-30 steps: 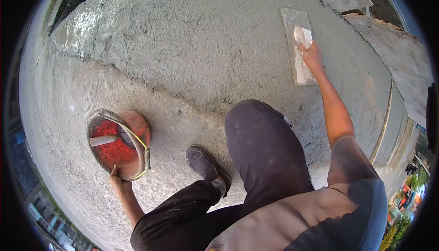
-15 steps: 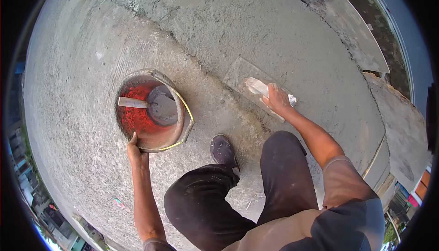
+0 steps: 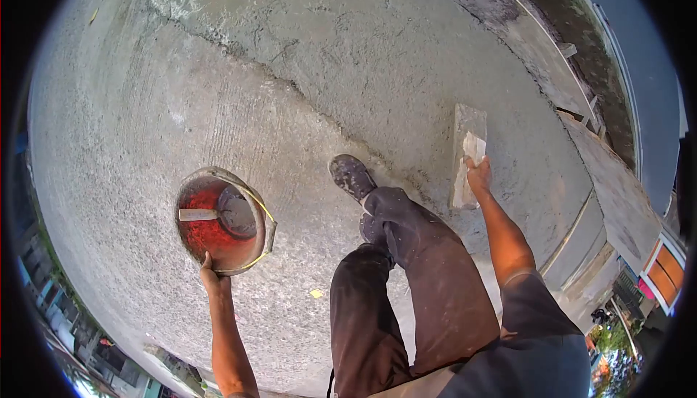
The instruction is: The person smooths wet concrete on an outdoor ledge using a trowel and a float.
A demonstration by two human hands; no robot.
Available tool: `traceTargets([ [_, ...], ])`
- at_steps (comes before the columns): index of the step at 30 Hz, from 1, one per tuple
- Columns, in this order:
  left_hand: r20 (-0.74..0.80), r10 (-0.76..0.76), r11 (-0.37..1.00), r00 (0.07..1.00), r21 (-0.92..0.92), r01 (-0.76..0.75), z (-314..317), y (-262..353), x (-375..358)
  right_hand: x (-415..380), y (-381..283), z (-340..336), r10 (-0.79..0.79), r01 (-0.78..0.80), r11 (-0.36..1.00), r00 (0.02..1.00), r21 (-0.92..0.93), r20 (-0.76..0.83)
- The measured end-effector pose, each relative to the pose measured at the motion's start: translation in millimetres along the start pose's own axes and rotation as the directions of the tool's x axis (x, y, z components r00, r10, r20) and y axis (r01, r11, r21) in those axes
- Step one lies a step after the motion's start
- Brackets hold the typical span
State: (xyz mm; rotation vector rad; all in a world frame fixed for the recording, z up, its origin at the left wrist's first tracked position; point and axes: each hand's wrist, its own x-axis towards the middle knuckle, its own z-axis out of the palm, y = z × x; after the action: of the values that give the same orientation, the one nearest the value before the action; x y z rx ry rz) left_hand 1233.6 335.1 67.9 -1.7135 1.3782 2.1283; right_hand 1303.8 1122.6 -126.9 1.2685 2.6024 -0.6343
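Observation:
My left hand (image 3: 213, 277) grips the near rim of a bucket (image 3: 231, 251), red inside, with a yellowish handle round its right side. Inside lie grey mortar (image 3: 238, 213) and a trowel (image 3: 197, 214), its pale handle pointing left. On the right, my right hand (image 3: 478, 174) is closed round the pale grip of a flat rectangular float (image 3: 470, 119), coated in grey. The float overlaps the smoothed wet concrete (image 3: 406, 57), its long side running away from me.
A ragged edge (image 3: 290, 89) divides the wet layer from the rougher slab (image 3: 218, 108). My dark, splashed shoe (image 3: 351, 175) stands by that edge. Along the right runs a concrete border (image 3: 581, 144) with a drop beyond it. A small yellow scrap (image 3: 316, 293) lies between bucket and legs.
My right hand has moved the float right and turned it from slanting to nearly lengthwise. The bucket sits a little lower in view. My legs have shifted, with one foot stepped toward the ragged edge.

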Motion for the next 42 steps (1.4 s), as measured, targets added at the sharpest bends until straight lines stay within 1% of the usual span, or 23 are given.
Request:
traceTargets([
  [4, 0.07, 0.059, 0.993, 0.996, 0.099, -0.066, 37.0, 84.9, 57.5, 21.5, -48.4, 47.9, 0.093, -0.093, 0.996, 0.996, 0.01, 0.01],
  [6, 0.04, 0.116, 0.98, 0.992, 0.156, -0.121, 74.0, 125.8, 69.2, 34.9, -64.0, 85.8, 0.103, -0.11, 0.992, 0.988, -0.054, -0.112],
  [9, 0.116, 0.159, 0.977, 0.98, 0.126, -0.173, 99.4, 170.6, 116.5, 85.5, -117.8, 123.6, 0.18, -0.176, 0.981, 0.982, 0.077, -0.048],
  [12, 0.079, 0.212, 0.969, 0.974, 0.111, -0.22, 134.4, 205.1, 171.2, 161.7, -226.0, 144.1, 0.071, -0.06, 0.994, 0.989, 0.09, -0.133],
  [14, 0.073, 0.227, 0.966, 0.971, 0.108, -0.234, 165.9, 219.3, 207.3, 199.5, -338.2, 132.7, -0.01, 0.011, 0.998, 1.0, 0.064, -0.01],
  [15, 0.13, 0.238, 0.963, 0.963, 0.096, -0.251, 177.4, 225.3, 228.7, 219.5, -380.6, 142.0, -0.078, 0.072, 0.995, 0.993, 0.066, 0.092],
  [17, 0.084, 0.264, 0.962, 0.961, 0.053, -0.269, 200.7, 233.6, 272.9, 221.6, -463.4, 158.4, -0.237, 0.236, 0.971, 0.962, 0.026, 0.134],
  [18, 0.06, 0.274, 0.96, 0.96, 0.033, -0.277, 213.3, 237.8, 292.3, 226.4, -479.4, 190.0, -0.334, 0.335, 0.942, 0.936, 0.012, 0.11],
  [19, 0.123, 0.261, 0.964, 0.957, 0.011, -0.265, 220.8, 242.1, 312.2, 211.0, -500.7, 195.0, -0.386, 0.385, 0.922, 0.91, 0.038, 0.151],
  [20, 0.133, 0.256, 0.966, 0.958, 0.005, -0.259, 224.4, 245.5, 327.9, 187.8, -509.8, 189.5, -0.384, 0.399, 0.917, 0.886, -0.006, 0.26],
  [21, 0.148, 0.258, 0.966, 0.955, -0.007, -0.259, 230.0, 250.8, 343.8, 164.3, -516.5, 184.0, -0.379, 0.421, 0.906, 0.853, -0.043, 0.359],
  [23, 0.168, 0.283, 0.958, 0.944, -0.014, -0.285, 235.0, 258.5, 368.7, 128.0, -476.1, 181.3, -0.454, 0.506, 0.857, 0.829, -0.094, 0.327],
  [25, 0.164, 0.282, 0.959, 0.945, -0.029, -0.281, 244.8, 249.2, 363.0, 124.6, -423.2, 180.7, -0.331, 0.372, 0.916, 0.912, -0.148, 0.242],
  [27, 0.165, 0.258, 0.966, 0.952, -0.047, -0.254, 243.1, 239.0, 346.8, 153.0, -399.6, 171.9, -0.145, 0.15, 0.987, 0.984, -0.053, 0.099],
  [29, 0.154, 0.236, 0.971, 0.959, -0.057, -0.23, 233.5, 228.0, 341.2, 202.5, -398.6, 173.0, -0.136, 0.135, 0.991, 0.99, -0.023, -0.029],
  [31, 0.146, 0.217, 0.973, 0.965, -0.108, -0.203, 229.2, 223.2, 346.6, 222.6, -438.0, 179.6, -0.231, 0.229, 0.973, 0.972, -0.03, -0.042],
  [33, 0.09, 0.194, 0.973, 0.977, -0.143, -0.181, 233.0, 219.1, 346.0, 202.0, -496.3, 186.6, -0.317, 0.326, 0.94, 0.944, -0.099, 0.093],
  [34, 0.069, 0.181, 0.972, 0.981, -0.162, -0.168, 237.2, 216.3, 347.2, 191.6, -509.2, 202.7, -0.404, 0.415, 0.908, 0.906, -0.068, 0.128],
  [35, 0.106, 0.177, 0.971, 0.979, -0.181, -0.156, 234.8, 216.8, 351.1, 167.9, -524.2, 205.4, -0.413, 0.445, 0.887, 0.883, -0.119, 0.222],
  [37, 0.128, 0.181, 0.971, 0.975, -0.18, -0.157, 226.6, 218.4, 368.1, 127.8, -510.4, 205.9, -0.62, 0.653, 0.749, 0.751, -0.113, 0.228],
  [39, 0.126, 0.183, 0.972, 0.975, -0.17, -0.161, 233.9, 220.7, 360.9, 97.1, -457.0, 203.2, -0.631, 0.691, 0.708, 0.712, -0.146, 0.309],
  [41, 0.155, 0.189, 0.975, 0.97, -0.147, -0.166, 241.6, 221.5, 356.7, 92.8, -387.3, 197.2, -0.517, 0.575, 0.804, 0.802, -0.15, 0.3],
  [42, 0.156, 0.192, 0.976, 0.969, -0.136, -0.171, 239.8, 221.9, 357.5, 99.2, -378.8, 185.1, -0.419, 0.464, 0.87, 0.874, -0.166, 0.247],
])
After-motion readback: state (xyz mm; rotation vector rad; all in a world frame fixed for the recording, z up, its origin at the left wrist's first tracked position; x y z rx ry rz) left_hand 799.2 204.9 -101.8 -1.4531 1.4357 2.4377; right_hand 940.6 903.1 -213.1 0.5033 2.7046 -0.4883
